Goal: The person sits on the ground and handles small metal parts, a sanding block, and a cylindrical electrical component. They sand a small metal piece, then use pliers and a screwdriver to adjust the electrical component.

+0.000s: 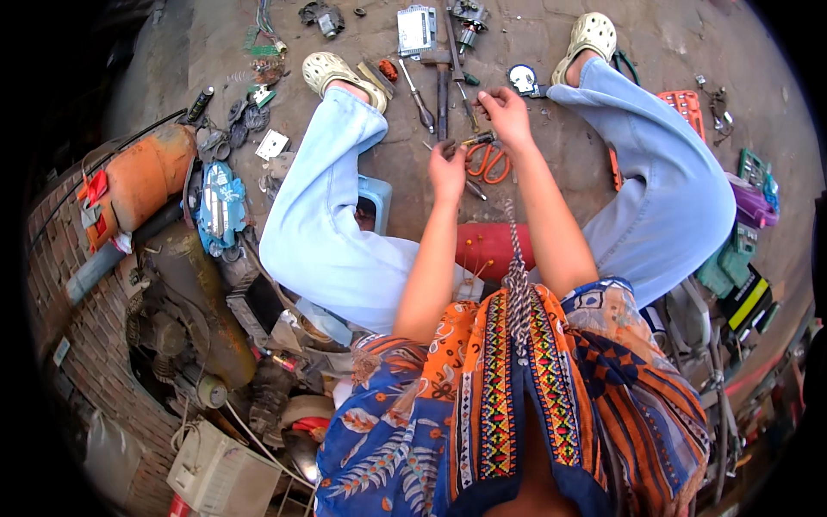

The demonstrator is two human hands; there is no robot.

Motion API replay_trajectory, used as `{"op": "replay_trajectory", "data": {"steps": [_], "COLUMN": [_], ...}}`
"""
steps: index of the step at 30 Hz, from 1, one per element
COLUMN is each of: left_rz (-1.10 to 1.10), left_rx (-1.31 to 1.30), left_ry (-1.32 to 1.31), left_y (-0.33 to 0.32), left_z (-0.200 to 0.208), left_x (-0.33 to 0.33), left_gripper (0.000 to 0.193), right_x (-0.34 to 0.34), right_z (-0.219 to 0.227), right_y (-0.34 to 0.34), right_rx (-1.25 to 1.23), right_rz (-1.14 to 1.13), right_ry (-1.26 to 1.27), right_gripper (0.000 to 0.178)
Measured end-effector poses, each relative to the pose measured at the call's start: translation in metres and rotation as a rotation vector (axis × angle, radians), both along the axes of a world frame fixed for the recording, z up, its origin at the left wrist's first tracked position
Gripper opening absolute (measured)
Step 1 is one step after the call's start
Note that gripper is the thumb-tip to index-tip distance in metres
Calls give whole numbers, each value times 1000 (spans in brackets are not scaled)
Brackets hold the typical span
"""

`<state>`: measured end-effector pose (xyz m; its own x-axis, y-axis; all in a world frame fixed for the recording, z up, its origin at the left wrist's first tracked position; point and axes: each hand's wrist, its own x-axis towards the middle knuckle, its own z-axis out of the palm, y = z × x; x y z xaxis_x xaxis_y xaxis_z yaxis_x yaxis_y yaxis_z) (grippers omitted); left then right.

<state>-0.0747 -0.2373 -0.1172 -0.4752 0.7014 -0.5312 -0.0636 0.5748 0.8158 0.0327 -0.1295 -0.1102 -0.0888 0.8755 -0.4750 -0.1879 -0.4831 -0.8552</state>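
Observation:
My left hand [448, 172] is closed in a pinch. From its fingertips a small black-and-brass cylindrical part [479, 139] sticks out to the right. My right hand [508, 119] is just beyond and to the right, its thumb and fingers bent together; anything between them is too small to make out. Beneath the hands lie orange-handled scissors [489, 164]. Ahead of my left hand are a hammer [442, 90] and a dark-handled screwdriver [424, 110]. Another slim tool [470, 114] lies beside my right fingertips.
A silver metal box [417, 31] and a small motor [468, 34] lie at the far side. A blue plastic container [376, 196] stands by my left leg. Scrap parts and an orange cylinder [146, 172] crowd the left; an orange tool case [683, 110] lies right.

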Motion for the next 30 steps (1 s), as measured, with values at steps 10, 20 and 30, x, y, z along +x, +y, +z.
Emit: {"op": "replay_trajectory", "data": {"steps": [10,20,30], "left_rz": [-70,-170,-368], "left_rx": [316,371,436], "left_ry": [-253,-149,-160], "left_y": [28,12,-12], "left_z": [174,218,236], "left_x": [0,29,32], "left_gripper": [17,11,11], "right_x": [15,22,47], "right_z": [151,200,225], "right_y": [29,6,26], "right_rx": [266,228,138], "right_rz": [-269,-308,-321], "right_ry": [602,1074,1527], "right_gripper": [11,19,15]}}
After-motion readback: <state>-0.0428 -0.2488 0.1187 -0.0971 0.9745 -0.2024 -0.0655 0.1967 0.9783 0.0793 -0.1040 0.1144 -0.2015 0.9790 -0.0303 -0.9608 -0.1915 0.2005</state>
